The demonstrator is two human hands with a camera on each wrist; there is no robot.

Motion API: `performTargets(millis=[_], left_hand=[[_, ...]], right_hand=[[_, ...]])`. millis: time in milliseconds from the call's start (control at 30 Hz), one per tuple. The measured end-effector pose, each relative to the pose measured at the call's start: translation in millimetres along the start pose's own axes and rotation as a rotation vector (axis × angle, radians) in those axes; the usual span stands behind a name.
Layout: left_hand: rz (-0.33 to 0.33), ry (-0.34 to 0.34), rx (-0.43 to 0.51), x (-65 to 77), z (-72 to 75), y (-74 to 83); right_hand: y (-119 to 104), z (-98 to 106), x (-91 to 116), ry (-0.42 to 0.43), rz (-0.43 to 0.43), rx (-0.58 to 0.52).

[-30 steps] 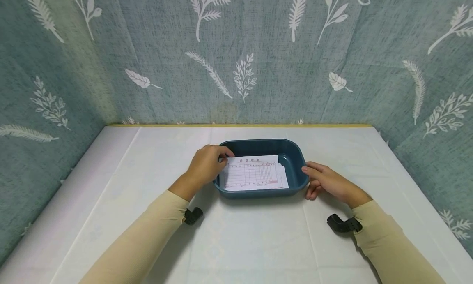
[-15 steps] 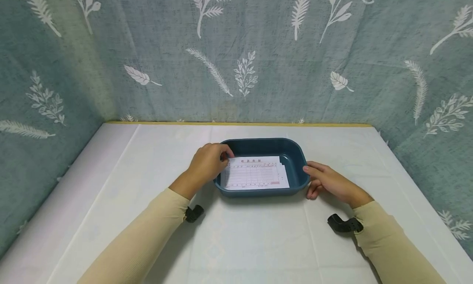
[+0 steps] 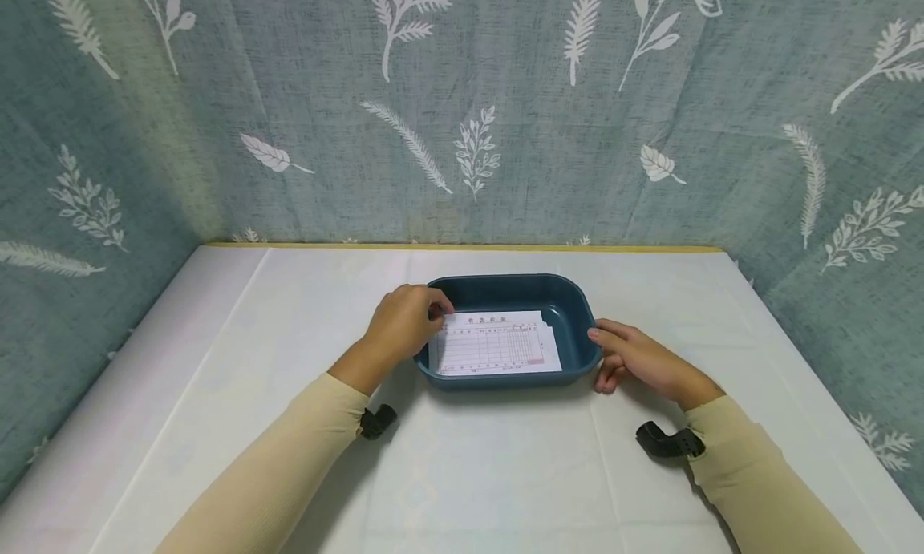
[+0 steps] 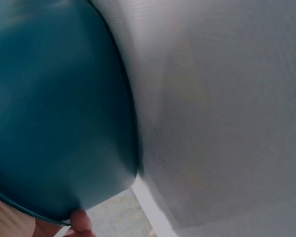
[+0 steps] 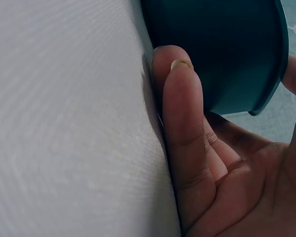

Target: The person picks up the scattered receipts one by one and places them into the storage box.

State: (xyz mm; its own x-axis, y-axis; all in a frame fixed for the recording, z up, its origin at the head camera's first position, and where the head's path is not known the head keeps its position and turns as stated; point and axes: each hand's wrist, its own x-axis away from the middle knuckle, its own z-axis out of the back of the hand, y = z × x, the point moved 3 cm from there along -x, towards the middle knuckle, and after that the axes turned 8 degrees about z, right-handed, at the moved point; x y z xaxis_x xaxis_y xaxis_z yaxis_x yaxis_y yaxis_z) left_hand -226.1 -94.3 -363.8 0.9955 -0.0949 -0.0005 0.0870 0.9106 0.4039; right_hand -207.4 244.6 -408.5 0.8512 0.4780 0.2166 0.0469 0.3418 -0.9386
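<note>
A dark teal plastic tray (image 3: 516,382) stands on the white table, and a stack of white receipt forms (image 3: 498,347) printed in red lies in its left part. My left hand (image 3: 406,320) reaches over the tray's left end, its thumb and forefinger pinching the upper left corner of the forms. In the left wrist view those fingertips (image 4: 81,222) show just past the tray's rim, beside a sliver of white. My right hand (image 3: 638,355) holds the tray's right end, thumb at the rim. Its curled fingers (image 5: 183,113) lie low against the outer wall, close to the tabletop.
The table (image 3: 462,474) has a white cover, and a yellow strip (image 3: 462,247) runs along its back edge. Green-grey leaf-patterned cloth (image 3: 325,137) hangs behind and at both sides. Black wrist mounts (image 3: 667,440) stick out from both sleeves.
</note>
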Motion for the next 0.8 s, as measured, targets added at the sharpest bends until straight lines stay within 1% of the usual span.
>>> performTargets(millis=[267, 467, 700, 800], left_hand=[[-0.033, 0.038, 0.001, -0.7, -2.3, -1.6], [-0.043, 0.068, -0.062, 0.3, 0.0, 2.5], [-0.036, 0.060, -0.143, 0.2, 2.7, 7.7], [-0.046, 0.071, -0.155, 0.5, 1.8, 7.3]], right_hand=[[-4, 1, 0, -0.003, -0.006, 0.001], [-4, 1, 1, 0.000, -0.006, -0.001], [-4, 1, 0, 0.001, 0.001, -0.006], [-3, 1, 0, 0.003, 0.000, -0.005]])
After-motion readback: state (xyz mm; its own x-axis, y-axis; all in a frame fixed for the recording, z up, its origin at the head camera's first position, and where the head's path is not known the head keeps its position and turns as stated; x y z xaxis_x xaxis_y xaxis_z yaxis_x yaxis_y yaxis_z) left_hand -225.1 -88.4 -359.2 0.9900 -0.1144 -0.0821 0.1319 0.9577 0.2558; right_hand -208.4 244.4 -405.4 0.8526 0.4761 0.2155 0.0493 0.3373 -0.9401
